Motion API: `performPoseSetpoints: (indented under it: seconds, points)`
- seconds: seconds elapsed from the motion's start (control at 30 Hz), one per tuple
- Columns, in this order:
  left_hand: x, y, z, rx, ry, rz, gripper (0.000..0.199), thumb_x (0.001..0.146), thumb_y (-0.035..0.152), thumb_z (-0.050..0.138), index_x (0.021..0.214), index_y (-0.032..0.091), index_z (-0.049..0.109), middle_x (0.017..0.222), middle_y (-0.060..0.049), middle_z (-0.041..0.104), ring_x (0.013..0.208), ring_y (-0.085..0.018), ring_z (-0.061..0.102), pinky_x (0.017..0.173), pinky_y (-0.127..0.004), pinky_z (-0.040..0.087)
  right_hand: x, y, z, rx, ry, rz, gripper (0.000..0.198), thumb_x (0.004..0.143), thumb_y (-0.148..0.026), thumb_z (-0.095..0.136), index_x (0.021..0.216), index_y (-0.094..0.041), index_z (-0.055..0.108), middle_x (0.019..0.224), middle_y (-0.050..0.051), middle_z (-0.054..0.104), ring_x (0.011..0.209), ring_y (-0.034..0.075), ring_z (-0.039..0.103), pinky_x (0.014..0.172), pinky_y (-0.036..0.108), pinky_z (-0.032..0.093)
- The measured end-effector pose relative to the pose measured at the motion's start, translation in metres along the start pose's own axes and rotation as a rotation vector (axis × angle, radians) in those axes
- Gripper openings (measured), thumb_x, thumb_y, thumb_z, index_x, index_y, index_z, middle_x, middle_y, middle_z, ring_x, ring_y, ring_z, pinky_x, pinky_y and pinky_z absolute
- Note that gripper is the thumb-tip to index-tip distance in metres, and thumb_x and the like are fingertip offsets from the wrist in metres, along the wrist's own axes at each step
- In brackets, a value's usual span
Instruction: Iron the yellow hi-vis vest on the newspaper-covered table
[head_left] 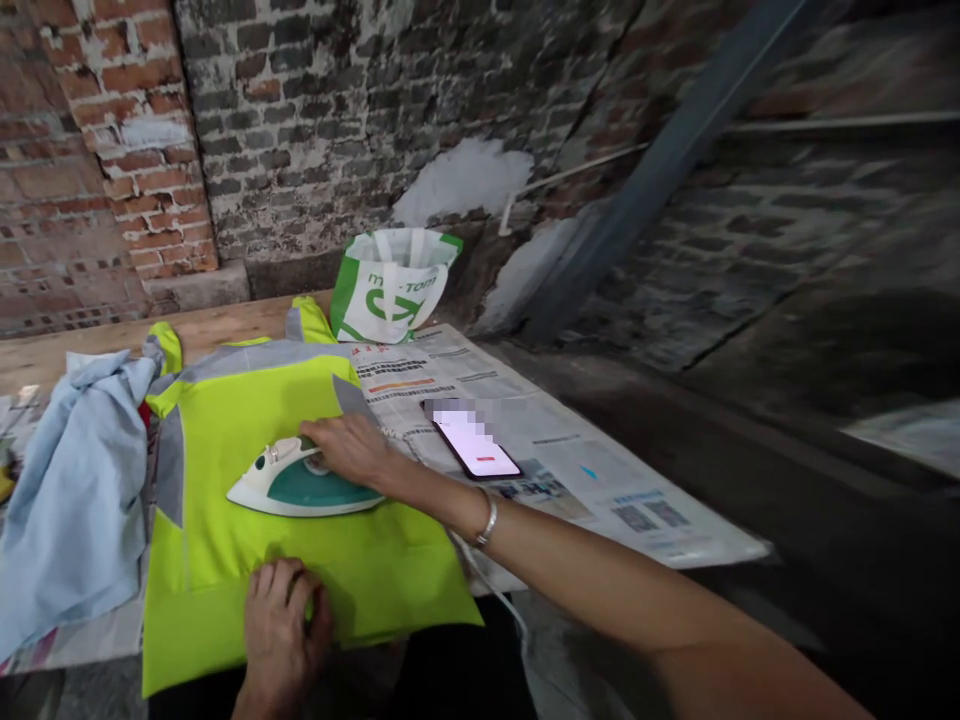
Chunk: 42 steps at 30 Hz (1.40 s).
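Observation:
A white and teal clothes iron (304, 488) lies with its sole on a bright yellow-green shirt (240, 420) with grey panels, its pointed tip facing left. My right hand (349, 447) is closed around the iron's handle, which the fingers mostly hide. Near the shirt's lower edge, my left hand (287, 615) rests on the fabric with curled fingers and appears to grip it; the fingertips are partly hidden. The shirt is spread out flat, and its bottom edge hangs over the table's near side.
Light blue cloth (82, 500) lies crumpled at left. A phone (476, 445) with a lit screen rests on newspaper (600, 480) at right. Behind stands a white and green bag (394, 290). A white cord (501, 592) runs beneath my right forearm. Brick walls (315, 130) bound the back.

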<state>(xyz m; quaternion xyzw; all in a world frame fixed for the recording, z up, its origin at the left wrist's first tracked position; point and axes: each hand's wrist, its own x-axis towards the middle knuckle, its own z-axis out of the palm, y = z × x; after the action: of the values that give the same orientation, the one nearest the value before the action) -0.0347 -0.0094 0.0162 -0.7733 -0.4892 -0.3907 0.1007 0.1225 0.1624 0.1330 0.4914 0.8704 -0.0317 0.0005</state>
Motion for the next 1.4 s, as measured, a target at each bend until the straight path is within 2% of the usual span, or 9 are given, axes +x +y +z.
performPoseSetpoints:
  seconds: [0.23, 0.37, 0.53, 0.73, 0.87, 1.03, 1.13, 1.27, 1.4]
  points:
    - [-0.006, 0.006, 0.011, -0.018, 0.048, -0.061, 0.013, 0.095, 0.012, 0.054, 0.093, 0.022, 0.062, 0.087, -0.003, 0.069, 0.077, -0.019, 0.061, 0.075, -0.033, 0.045, 0.098, 0.044, 0.004, -0.052, 0.090, 0.051, 0.037, 0.096, -0.033, 0.056, 0.130, -0.024, 0.066, 0.120, 0.014, 0.076, 0.111, 0.030, 0.070, 0.087, 0.036, 0.048]
    - [-0.013, 0.005, 0.014, 0.005, 0.002, -0.075, 0.012, 0.091, 0.011, 0.058, 0.094, 0.022, 0.063, 0.087, -0.003, 0.069, 0.078, -0.019, 0.063, 0.076, -0.033, 0.045, 0.153, 0.065, 0.006, -0.036, 0.137, 0.154, 0.039, 0.098, -0.033, 0.053, 0.132, -0.021, 0.066, 0.122, 0.018, 0.073, 0.117, 0.033, 0.066, 0.094, 0.039, 0.046]
    - [-0.017, 0.007, 0.017, 0.018, -0.008, -0.086, 0.014, 0.087, 0.011, 0.060, 0.094, 0.023, 0.063, 0.088, -0.003, 0.069, 0.077, -0.019, 0.063, 0.077, -0.033, 0.046, 0.182, 0.069, 0.008, -0.009, 0.176, 0.251, 0.042, 0.102, -0.023, 0.041, 0.131, -0.004, 0.065, 0.126, 0.029, 0.066, 0.122, 0.037, 0.060, 0.098, 0.045, 0.043]
    - [-0.011, 0.011, 0.018, -0.003, 0.058, -0.110, 0.013, 0.091, 0.011, 0.054, 0.089, 0.022, 0.060, 0.083, -0.003, 0.067, 0.072, -0.019, 0.058, 0.072, -0.033, 0.043, 0.151, 0.057, 0.002, -0.007, 0.080, 0.206, 0.039, 0.093, -0.030, 0.062, 0.126, -0.010, 0.068, 0.124, 0.023, 0.070, 0.117, 0.036, 0.064, 0.093, 0.040, 0.045]
    - [-0.008, 0.009, 0.012, 0.016, 0.033, -0.067, 0.012, 0.091, 0.012, 0.055, 0.091, 0.023, 0.060, 0.084, -0.003, 0.067, 0.072, -0.019, 0.059, 0.069, -0.033, 0.043, 0.097, 0.035, -0.002, -0.024, 0.026, 0.082, 0.033, 0.091, -0.034, 0.063, 0.120, -0.020, 0.072, 0.116, 0.015, 0.076, 0.113, 0.032, 0.068, 0.084, 0.034, 0.046]
    - [-0.013, 0.007, 0.010, 0.002, 0.024, -0.065, 0.011, 0.090, 0.012, 0.055, 0.090, 0.022, 0.059, 0.087, -0.003, 0.066, 0.076, -0.020, 0.058, 0.070, -0.034, 0.044, 0.014, -0.008, -0.005, -0.013, -0.076, -0.057, 0.025, 0.093, -0.029, 0.061, 0.113, -0.023, 0.073, 0.106, 0.011, 0.079, 0.104, 0.029, 0.072, 0.078, 0.031, 0.045]
    - [-0.016, 0.006, 0.012, -0.011, 0.024, -0.070, 0.012, 0.089, 0.010, 0.055, 0.089, 0.022, 0.059, 0.088, -0.003, 0.066, 0.078, -0.020, 0.058, 0.071, -0.034, 0.044, -0.016, -0.027, -0.006, -0.017, -0.102, -0.083, 0.024, 0.094, -0.024, 0.058, 0.114, -0.022, 0.071, 0.108, 0.010, 0.079, 0.103, 0.028, 0.073, 0.076, 0.030, 0.045]
    - [-0.016, 0.005, 0.013, -0.012, 0.035, -0.070, 0.013, 0.089, 0.009, 0.055, 0.089, 0.022, 0.059, 0.088, -0.003, 0.066, 0.079, -0.020, 0.058, 0.072, -0.034, 0.044, -0.012, -0.037, -0.002, -0.083, -0.067, -0.044, 0.028, 0.098, -0.021, 0.050, 0.119, -0.020, 0.068, 0.112, 0.014, 0.078, 0.102, 0.029, 0.074, 0.076, 0.032, 0.047]
    - [-0.014, 0.007, 0.012, -0.012, 0.043, -0.064, 0.012, 0.089, 0.010, 0.056, 0.090, 0.022, 0.059, 0.087, -0.002, 0.066, 0.075, -0.019, 0.057, 0.069, -0.033, 0.043, 0.032, -0.034, 0.005, -0.087, 0.013, 0.019, 0.030, 0.100, -0.025, 0.046, 0.122, -0.017, 0.065, 0.111, 0.018, 0.077, 0.102, 0.029, 0.073, 0.079, 0.033, 0.049]
